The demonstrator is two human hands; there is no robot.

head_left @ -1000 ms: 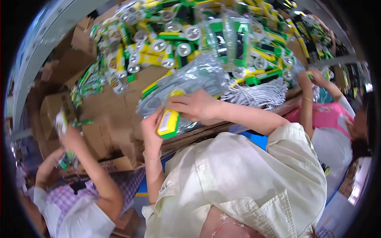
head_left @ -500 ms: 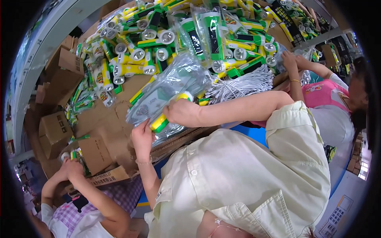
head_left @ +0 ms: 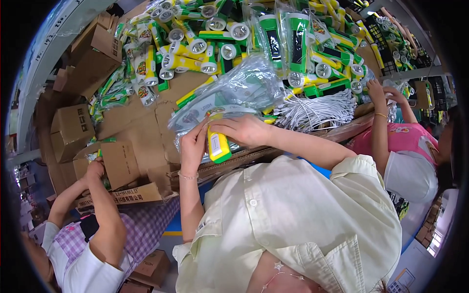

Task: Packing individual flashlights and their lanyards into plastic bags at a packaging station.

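A yellow and green flashlight point(head_left: 218, 145) is held between my two hands over the near edge of the table, with its green end toward me and a pale label on its upper side. My right hand point(head_left: 244, 131) grips it from the right, fingers laid across the top. My left hand point(head_left: 194, 145) closes on its left side with fingertips together. The far end is partly hidden by my fingers. Just beyond lies a stack of clear plastic bags point(head_left: 244, 87) with printing. White cords point(head_left: 316, 111) lie bundled to the right of the bags.
Many yellow and green flashlights point(head_left: 188, 58) are heaped at the back, some bagged. At left, a co-worker's hands point(head_left: 94, 171) reach into a small open carton point(head_left: 121, 163); another carton point(head_left: 72, 131) stands behind. At right, a co-worker's hand point(head_left: 377, 93) is near more bags.
The flashlight has turned in my hands, so its green end now points toward me and its labelled side shows. The left co-worker's hands have moved into the carton. The whole view has shifted.
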